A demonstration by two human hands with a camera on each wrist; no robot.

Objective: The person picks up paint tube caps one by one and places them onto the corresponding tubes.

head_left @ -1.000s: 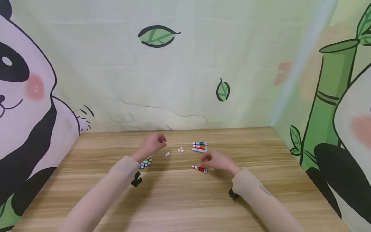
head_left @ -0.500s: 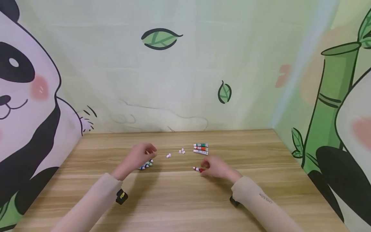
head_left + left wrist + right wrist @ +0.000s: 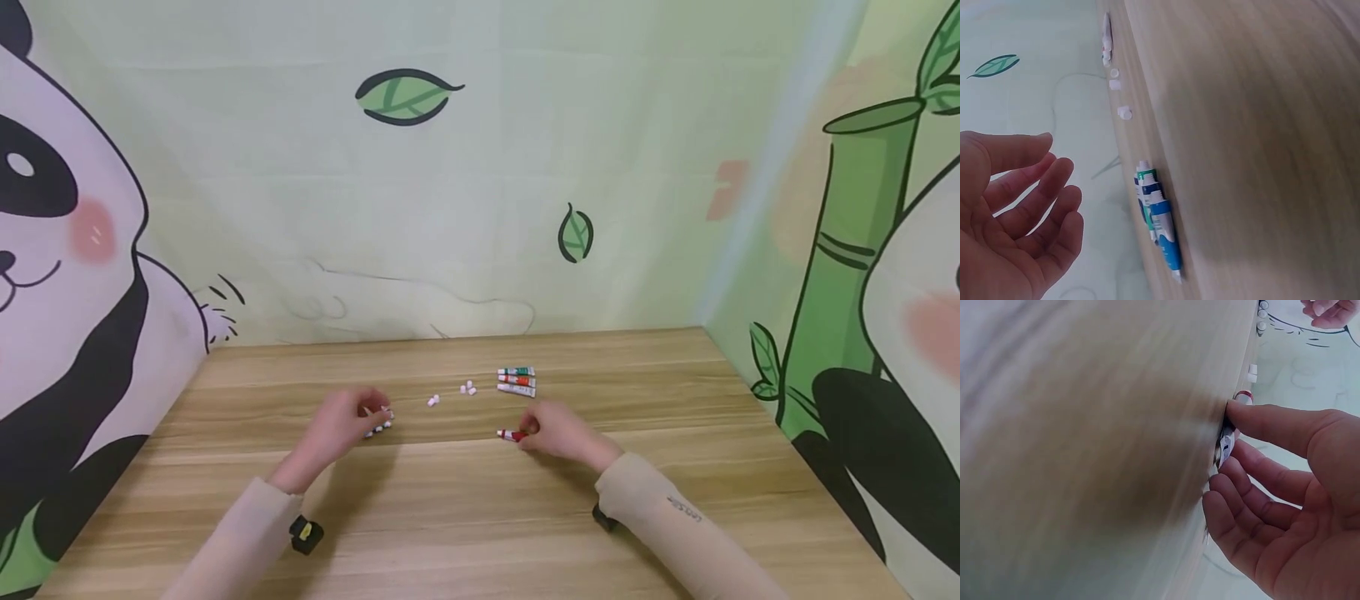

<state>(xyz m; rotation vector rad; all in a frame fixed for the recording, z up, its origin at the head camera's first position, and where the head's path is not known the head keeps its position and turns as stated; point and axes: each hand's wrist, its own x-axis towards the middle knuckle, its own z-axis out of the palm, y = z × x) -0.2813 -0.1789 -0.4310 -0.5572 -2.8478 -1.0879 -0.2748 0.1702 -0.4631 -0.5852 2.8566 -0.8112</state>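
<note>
Has drawn left hand (image 3: pixel 336 427) back at lower left, fingers loosely curved, empty; has tightened right hand (image 3: pixel 564 432) at lower centre. Leaves white-capped blue and green tubes (image 3: pixel 1161 222) untouched, one slim red-and-white tube (image 3: pixel 509 435) pinched by right thumb and forefinger.

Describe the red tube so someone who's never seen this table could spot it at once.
On the wooden table, find the person's right hand. The red tube is between its thumb and fingers, with its left end showing. Unlike the three tubes lined up side by side beyond it, it lies apart, nearer the person.
</note>
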